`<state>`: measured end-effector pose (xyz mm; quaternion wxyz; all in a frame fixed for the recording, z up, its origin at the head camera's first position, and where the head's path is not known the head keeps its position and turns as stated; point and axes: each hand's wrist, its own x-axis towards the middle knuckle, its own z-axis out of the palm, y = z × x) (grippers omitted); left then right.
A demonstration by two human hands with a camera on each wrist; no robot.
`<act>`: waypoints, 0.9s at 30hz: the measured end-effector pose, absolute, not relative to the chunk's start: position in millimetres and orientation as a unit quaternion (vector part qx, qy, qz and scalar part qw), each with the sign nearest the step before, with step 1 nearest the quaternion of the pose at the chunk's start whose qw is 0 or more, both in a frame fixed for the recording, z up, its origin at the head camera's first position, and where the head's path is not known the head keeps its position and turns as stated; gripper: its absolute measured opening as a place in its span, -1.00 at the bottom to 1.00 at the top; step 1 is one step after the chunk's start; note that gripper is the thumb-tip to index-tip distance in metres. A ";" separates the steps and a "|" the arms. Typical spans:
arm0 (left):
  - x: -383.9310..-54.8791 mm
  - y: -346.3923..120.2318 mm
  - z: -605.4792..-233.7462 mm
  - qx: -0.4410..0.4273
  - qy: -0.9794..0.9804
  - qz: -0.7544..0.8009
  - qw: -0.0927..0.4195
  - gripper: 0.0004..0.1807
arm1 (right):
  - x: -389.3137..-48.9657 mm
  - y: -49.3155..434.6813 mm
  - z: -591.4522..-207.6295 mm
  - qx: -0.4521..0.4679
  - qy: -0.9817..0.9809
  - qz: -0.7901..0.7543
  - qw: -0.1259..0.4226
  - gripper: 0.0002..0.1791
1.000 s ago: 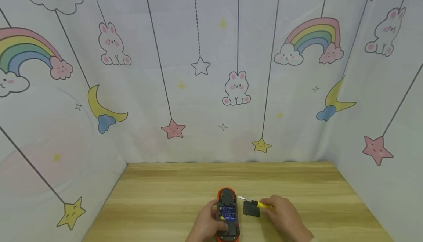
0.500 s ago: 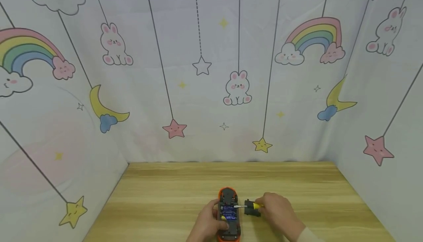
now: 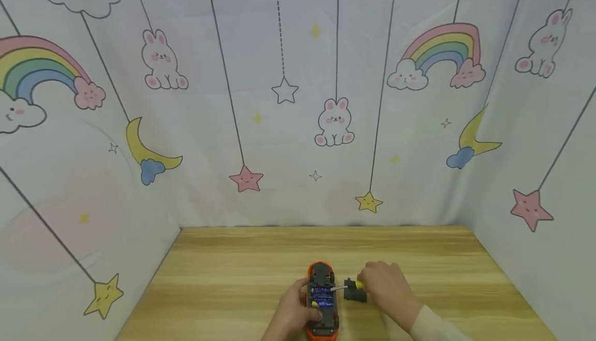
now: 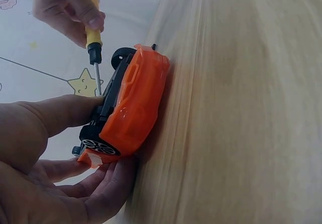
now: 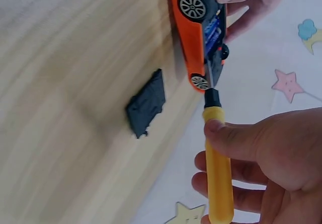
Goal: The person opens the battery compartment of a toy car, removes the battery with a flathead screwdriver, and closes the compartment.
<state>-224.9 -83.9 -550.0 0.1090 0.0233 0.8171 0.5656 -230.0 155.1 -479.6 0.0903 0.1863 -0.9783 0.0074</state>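
Observation:
An orange toy car [image 4: 138, 103] lies upside down on the table, its black underside facing up. Blue batteries [image 3: 322, 296] show in its uncovered battery compartment. My left hand [image 3: 292, 311] grips the car from the left side, thumb across the underside. In my right hand [image 3: 387, 288] is a yellow-handled screwdriver [image 5: 218, 168], thumb and fingers wrapped along the handle. Its metal tip reaches into the battery compartment near the compartment's far right edge. Beside the car, under the screwdriver, a black battery cover [image 5: 147, 104] lies on the table.
The wood-grain table [image 3: 223, 263] runs back to a white curtain [image 3: 288, 144] printed with rabbits, stars and rainbows. More of this cloth stands along the left and right sides.
My right hand has brought the screwdriver tip left from beside the car into its battery compartment, and the handle has since tilted up. The left hand keeps its grip on the car.

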 end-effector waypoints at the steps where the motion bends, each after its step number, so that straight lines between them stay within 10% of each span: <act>1: -224.8 -84.2 -550.4 0.025 0.816 0.567 0.109 -0.03 | -230.2 152.9 -477.0 0.187 -0.978 0.002 0.089 -0.86; 27: -232.7 -88.4 -554.0 0.052 0.816 0.568 0.091 -0.06 | -229.6 83.8 -434.9 0.189 -0.944 -0.252 0.099 -0.49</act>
